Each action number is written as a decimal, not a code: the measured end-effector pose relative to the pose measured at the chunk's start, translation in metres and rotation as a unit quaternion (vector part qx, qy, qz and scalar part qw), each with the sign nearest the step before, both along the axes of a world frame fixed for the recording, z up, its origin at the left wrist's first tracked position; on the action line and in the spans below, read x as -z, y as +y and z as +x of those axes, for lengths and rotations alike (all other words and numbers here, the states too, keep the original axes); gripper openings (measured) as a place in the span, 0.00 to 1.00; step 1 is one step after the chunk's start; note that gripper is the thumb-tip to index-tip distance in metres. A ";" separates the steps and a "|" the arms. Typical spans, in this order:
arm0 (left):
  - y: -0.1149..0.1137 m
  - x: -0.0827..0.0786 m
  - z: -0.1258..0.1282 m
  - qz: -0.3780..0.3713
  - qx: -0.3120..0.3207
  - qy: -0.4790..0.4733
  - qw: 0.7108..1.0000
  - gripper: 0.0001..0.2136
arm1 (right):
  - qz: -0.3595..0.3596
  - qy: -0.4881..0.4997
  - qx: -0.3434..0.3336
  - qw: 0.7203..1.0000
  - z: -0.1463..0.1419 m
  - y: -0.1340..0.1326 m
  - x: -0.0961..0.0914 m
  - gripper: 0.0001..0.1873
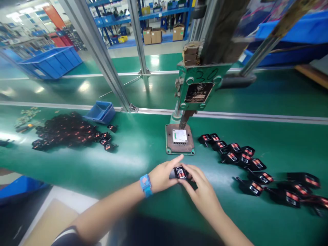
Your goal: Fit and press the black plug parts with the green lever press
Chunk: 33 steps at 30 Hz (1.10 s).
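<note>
Between both hands, over the green bench in front of the press, is a small black plastic part with a white ring-like shape and red-orange pieces on its upper face. My left hand, with a blue band at the wrist, has its fingers around the part's left side. My right hand grips the right side with thumb and fingertips. Just beyond them stands a hand press; a pale metal block rests on its brown base plate.
Similar black parts lie in a loose row at the right. A large heap of them sits at the left, beside a small blue bin. Metal frame posts rise from the bench's far side.
</note>
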<state>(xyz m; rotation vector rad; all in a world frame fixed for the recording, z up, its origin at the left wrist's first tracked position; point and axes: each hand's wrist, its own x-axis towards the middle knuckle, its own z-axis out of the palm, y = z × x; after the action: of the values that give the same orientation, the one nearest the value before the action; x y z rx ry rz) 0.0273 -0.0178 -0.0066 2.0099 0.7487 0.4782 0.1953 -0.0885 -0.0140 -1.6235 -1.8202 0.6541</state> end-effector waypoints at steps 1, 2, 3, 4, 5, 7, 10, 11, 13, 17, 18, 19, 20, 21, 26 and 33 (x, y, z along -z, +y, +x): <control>0.000 -0.002 -0.004 -0.010 0.017 -0.006 1.000 0.41 | 0.002 -0.003 0.004 1.000 -0.002 0.001 0.001 0.20; 0.001 -0.005 -0.007 -0.014 0.023 -0.016 1.000 0.43 | 0.005 -0.003 0.014 1.000 -0.004 0.002 0.001 0.18; 0.001 -0.007 -0.011 -0.014 0.016 -0.026 0.999 0.42 | 0.006 -0.002 0.021 1.000 -0.005 0.002 0.002 0.17; 0.002 -0.009 -0.014 -0.013 0.000 -0.032 0.999 0.37 | 0.006 0.000 0.026 1.000 -0.007 0.003 0.001 0.16; 0.002 -0.011 -0.016 -0.012 -0.019 -0.031 0.999 0.29 | 0.009 -0.001 0.029 1.000 -0.007 0.003 0.001 0.16; 0.004 -0.013 -0.016 -0.017 -0.044 -0.013 0.999 0.13 | 0.018 -0.013 0.035 0.999 -0.008 0.003 -0.001 0.15; 0.008 -0.012 -0.011 -0.042 -0.052 0.019 0.998 0.10 | 0.016 -0.044 0.037 0.998 -0.008 0.002 -0.002 0.16; 0.009 -0.011 -0.010 -0.047 -0.062 0.028 0.997 0.11 | 0.014 -0.055 0.036 0.998 -0.008 0.002 -0.002 0.16; 0.012 -0.011 -0.010 -0.031 -0.090 0.055 0.994 0.11 | 0.010 -0.068 0.033 0.997 -0.009 0.001 -0.001 0.16; 0.018 -0.019 -0.018 0.079 -0.160 0.144 0.973 0.11 | 0.009 -0.071 0.038 0.997 -0.011 -0.001 0.001 0.16; 0.019 -0.021 -0.019 0.097 -0.178 0.144 0.969 0.10 | 0.008 -0.070 0.038 0.997 -0.012 -0.001 0.001 0.17; 0.018 -0.023 -0.017 0.108 -0.187 0.132 0.967 0.10 | 0.007 -0.069 0.039 0.997 -0.013 -0.001 0.001 0.17; 0.017 -0.023 -0.014 0.111 -0.181 0.116 0.970 0.11 | 0.009 -0.067 0.040 0.997 -0.015 -0.001 0.001 0.18; 0.014 -0.023 -0.009 0.113 -0.159 0.099 0.976 0.14 | 0.011 -0.066 0.042 0.997 -0.016 -0.001 0.001 0.19; -0.006 -0.008 0.010 0.141 -0.034 0.086 0.986 0.26 | 0.027 -0.066 0.053 0.996 -0.009 -0.017 -0.003 0.24; 0.017 0.001 -0.082 0.265 -0.215 0.175 0.924 0.28 | 0.205 -0.142 0.420 0.872 0.070 -0.066 -0.008 0.19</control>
<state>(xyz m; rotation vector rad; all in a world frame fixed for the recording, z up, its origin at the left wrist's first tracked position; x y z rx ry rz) -0.0552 -0.0012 -0.0072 2.4734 1.4217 0.6301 0.2655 -0.1548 -0.0057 -2.0179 -1.1029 -0.3541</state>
